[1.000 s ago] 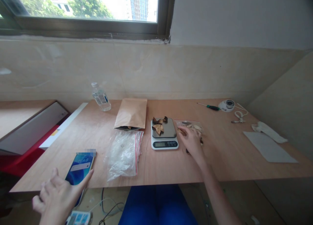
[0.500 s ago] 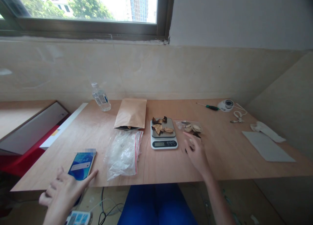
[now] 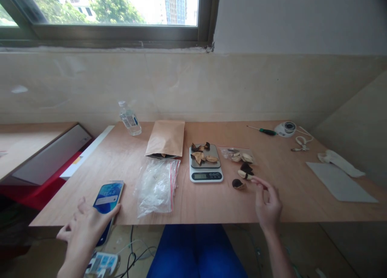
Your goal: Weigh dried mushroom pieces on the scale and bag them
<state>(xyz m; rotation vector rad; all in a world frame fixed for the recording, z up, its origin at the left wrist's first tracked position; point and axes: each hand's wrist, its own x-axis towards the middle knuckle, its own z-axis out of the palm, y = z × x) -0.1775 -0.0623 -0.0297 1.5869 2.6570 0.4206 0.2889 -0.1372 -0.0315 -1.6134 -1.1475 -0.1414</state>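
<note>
One dried slice [image 3: 238, 184] lies at ten o'clock of the right hand [image 3: 267, 205], which is open and empty. Judged light and brittle; pinch at the edges. Left hand [image 3: 83, 229] open, thumb on phone [image 3: 109, 191].

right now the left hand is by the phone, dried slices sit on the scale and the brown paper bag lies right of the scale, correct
Not quite: the head view shows the brown paper bag lying left of the scale, not right. The rest holds: the left hand is by the phone and dried slices sit on the scale.
</note>
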